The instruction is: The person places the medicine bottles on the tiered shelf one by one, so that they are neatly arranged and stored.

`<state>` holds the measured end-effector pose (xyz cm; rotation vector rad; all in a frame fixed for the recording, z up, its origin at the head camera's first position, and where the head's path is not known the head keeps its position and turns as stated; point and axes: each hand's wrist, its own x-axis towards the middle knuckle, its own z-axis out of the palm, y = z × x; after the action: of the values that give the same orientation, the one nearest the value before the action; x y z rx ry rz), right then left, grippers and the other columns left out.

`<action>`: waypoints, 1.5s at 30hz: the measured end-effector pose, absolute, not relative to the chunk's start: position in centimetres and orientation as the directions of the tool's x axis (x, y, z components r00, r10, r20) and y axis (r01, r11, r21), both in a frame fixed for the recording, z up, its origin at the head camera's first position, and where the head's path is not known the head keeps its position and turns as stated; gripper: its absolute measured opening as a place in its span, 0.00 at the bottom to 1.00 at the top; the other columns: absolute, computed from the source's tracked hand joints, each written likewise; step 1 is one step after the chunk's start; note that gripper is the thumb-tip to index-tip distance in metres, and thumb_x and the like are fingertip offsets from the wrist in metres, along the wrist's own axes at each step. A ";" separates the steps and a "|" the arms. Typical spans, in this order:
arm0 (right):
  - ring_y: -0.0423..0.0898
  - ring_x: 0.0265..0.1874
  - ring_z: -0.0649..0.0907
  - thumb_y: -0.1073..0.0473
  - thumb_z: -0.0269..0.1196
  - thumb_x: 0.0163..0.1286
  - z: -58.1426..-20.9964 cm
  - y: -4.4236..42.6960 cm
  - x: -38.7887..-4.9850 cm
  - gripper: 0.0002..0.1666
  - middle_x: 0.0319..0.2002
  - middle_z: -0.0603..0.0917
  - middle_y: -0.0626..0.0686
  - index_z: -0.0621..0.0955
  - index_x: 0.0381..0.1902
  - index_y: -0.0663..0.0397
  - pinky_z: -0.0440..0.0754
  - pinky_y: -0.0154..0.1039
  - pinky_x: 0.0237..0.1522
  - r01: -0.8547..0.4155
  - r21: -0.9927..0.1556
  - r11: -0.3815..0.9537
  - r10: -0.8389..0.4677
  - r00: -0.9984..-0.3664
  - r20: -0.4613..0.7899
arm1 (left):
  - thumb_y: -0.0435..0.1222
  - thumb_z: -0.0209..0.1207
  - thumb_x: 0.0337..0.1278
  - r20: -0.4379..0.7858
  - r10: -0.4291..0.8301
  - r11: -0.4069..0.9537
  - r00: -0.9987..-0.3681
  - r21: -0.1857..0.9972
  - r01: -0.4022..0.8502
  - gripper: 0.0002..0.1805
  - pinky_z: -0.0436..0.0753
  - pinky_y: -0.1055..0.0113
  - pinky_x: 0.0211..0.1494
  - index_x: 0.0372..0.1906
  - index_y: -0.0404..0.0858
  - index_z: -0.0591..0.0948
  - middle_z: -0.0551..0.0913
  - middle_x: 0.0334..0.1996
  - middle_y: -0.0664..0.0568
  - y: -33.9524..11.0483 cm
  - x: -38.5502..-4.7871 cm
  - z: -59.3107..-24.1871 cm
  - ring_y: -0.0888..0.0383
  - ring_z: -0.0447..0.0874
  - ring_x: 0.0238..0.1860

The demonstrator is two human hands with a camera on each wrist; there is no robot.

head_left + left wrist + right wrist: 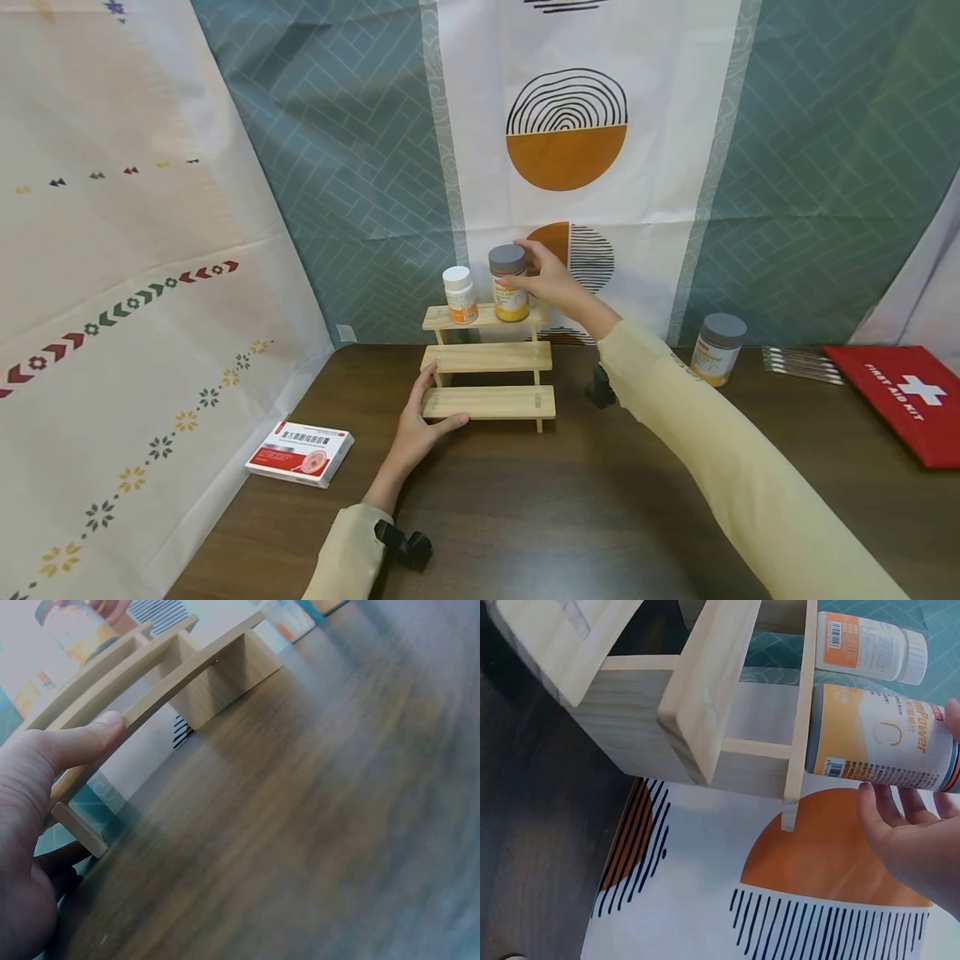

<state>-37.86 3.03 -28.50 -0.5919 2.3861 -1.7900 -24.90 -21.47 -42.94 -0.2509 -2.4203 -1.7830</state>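
Note:
A three-tier wooden stand [487, 357] is on the table against the backdrop. My left hand [412, 429] grips its lower left end, the thumb [90, 742] on the bottom tier's front edge. At the top tier, my right hand [558, 287] holds a grey-lidded bottle [510, 287] with a yellow lower band, fingers and thumb around its upper part. In the right wrist view the bottle [885, 739] has its base at the top board. Beside it, a small white-capped bottle [460, 296] with an orange band stands upright on that tier.
A red and white medicine box [300, 454] lies at the left. Another grey-lidded bottle [717, 350] stands right of the stand, then a row of thin packaged sticks [802, 365] and a red first aid pouch [911, 400]. Fabric backdrops rise behind and left.

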 end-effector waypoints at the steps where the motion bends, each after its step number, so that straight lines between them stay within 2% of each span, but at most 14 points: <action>1: 0.56 0.70 0.68 0.55 0.65 0.67 -28.5 3.2 -37.8 0.48 0.70 0.67 0.59 0.52 0.77 0.49 0.66 0.54 0.71 -0.240 -0.941 0.240 -0.360 -0.922 0.143 | 0.30 0.71 0.49 0.197 0.060 0.291 -0.978 0.934 0.206 0.53 0.54 0.38 0.75 0.78 0.47 0.52 0.50 0.77 0.40 -21.5 -24.9 -42.9 0.40 0.47 0.78; 8: 0.57 0.71 0.65 0.54 0.64 0.68 -29.3 4.5 -37.6 0.45 0.71 0.65 0.60 0.56 0.76 0.51 0.65 0.56 0.71 -0.217 -0.941 0.259 -0.353 -0.928 0.117 | 0.30 0.70 0.49 0.216 0.064 0.299 -0.974 0.927 0.225 0.53 0.54 0.39 0.75 0.78 0.47 0.52 0.49 0.78 0.41 -21.4 -25.0 -42.5 0.40 0.47 0.78; 17: 0.60 0.68 0.69 0.56 0.61 0.71 -30.8 7.6 -37.2 0.38 0.69 0.67 0.63 0.61 0.73 0.57 0.68 0.56 0.69 -0.214 -0.938 0.273 -0.363 -0.926 0.105 | 0.30 0.70 0.50 0.218 0.068 0.306 -0.974 0.924 0.228 0.53 0.55 0.39 0.75 0.78 0.46 0.51 0.50 0.77 0.40 -21.4 -25.1 -42.4 0.39 0.48 0.78; 26: 0.60 0.64 0.73 0.55 0.60 0.72 -31.0 10.4 -36.9 0.33 0.65 0.72 0.65 0.66 0.70 0.59 0.71 0.58 0.65 -0.275 -0.888 0.368 -0.387 -0.914 0.122 | 0.31 0.70 0.51 0.227 0.062 0.305 -0.972 0.923 0.235 0.53 0.53 0.37 0.75 0.78 0.47 0.52 0.49 0.78 0.42 -21.4 -25.2 -42.3 0.40 0.46 0.78; 30: 0.61 0.63 0.73 0.55 0.58 0.73 -31.8 11.8 -36.2 0.33 0.65 0.72 0.66 0.65 0.71 0.60 0.71 0.59 0.65 -0.275 -0.872 0.406 -0.391 -0.914 0.107 | 0.31 0.70 0.50 0.216 0.061 0.317 -0.975 0.922 0.224 0.53 0.56 0.37 0.74 0.78 0.46 0.51 0.50 0.77 0.38 -21.4 -24.9 -42.5 0.38 0.48 0.77; 37: 0.62 0.64 0.73 0.55 0.58 0.73 -33.2 14.2 -35.2 0.32 0.65 0.73 0.67 0.66 0.70 0.59 0.69 0.60 0.67 -0.241 -0.881 0.408 -0.315 -0.942 0.113 | 0.30 0.70 0.50 0.214 0.058 0.321 -0.975 0.921 0.221 0.53 0.56 0.36 0.73 0.77 0.45 0.52 0.51 0.77 0.37 -21.4 -24.4 -42.7 0.37 0.49 0.77; 45: 0.61 0.64 0.72 0.50 0.58 0.73 -32.8 16.5 -34.4 0.33 0.65 0.72 0.65 0.66 0.71 0.59 0.68 0.60 0.66 -0.232 -0.881 0.412 -0.250 -0.959 0.136 | 0.30 0.70 0.50 0.210 0.055 0.318 -0.976 0.923 0.217 0.53 0.55 0.36 0.74 0.78 0.45 0.52 0.49 0.77 0.37 -21.3 -24.6 -42.7 0.37 0.47 0.77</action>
<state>-34.45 16.45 -32.85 -0.4487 2.6251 -1.6347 -24.57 -21.33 -42.70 -0.2524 -2.4332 -1.7394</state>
